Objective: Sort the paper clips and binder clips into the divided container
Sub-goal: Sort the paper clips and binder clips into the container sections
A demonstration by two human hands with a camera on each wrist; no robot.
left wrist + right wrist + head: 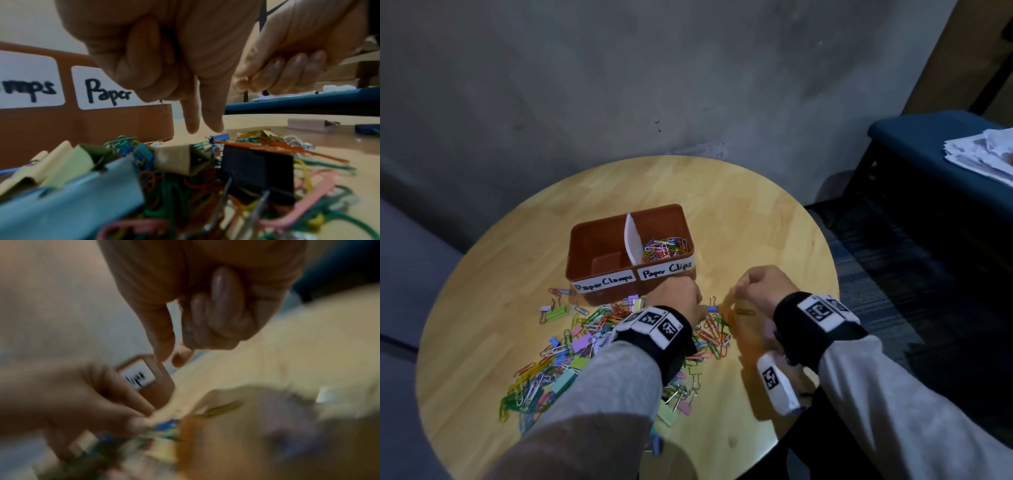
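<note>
From the head view we are looking down on a round pale wooden desk point(739, 219) carrying a brown plastic divided container point(599, 236), its right compartment, labelled "Paper Clips", already holding a heap of coloured wire paper clips point(666, 247), its left compartment, labelled "Paper Clamps", showing none. A mixed pile of coloured paper clips and pastel binder clips point(585, 346) is lying in front of it, and we are working our left hand point(681, 298) into it and holding our right hand point(763, 287) just beside, with something orange, likely clips, hanging at its fingers.

The left wrist view is showing what the head view hides: our left grip is mostly curled, with two fingers point(212, 120) pointing down just above the pile and holding nothing we can make out. A black binder clip point(257, 167) is sitting near the lens, tangled among the wire clips.

The right wrist view is badly blurred; our right grip point(172, 356) is bringing thumb and forefinger tips nearly together, and we cannot tell whether they are pinching a clip.

We are judging the paper clips light, slippery and prone to interlocking, so pinching one by its outer loop seems best; the binder clips are stiffer and best taken by the body.
</note>
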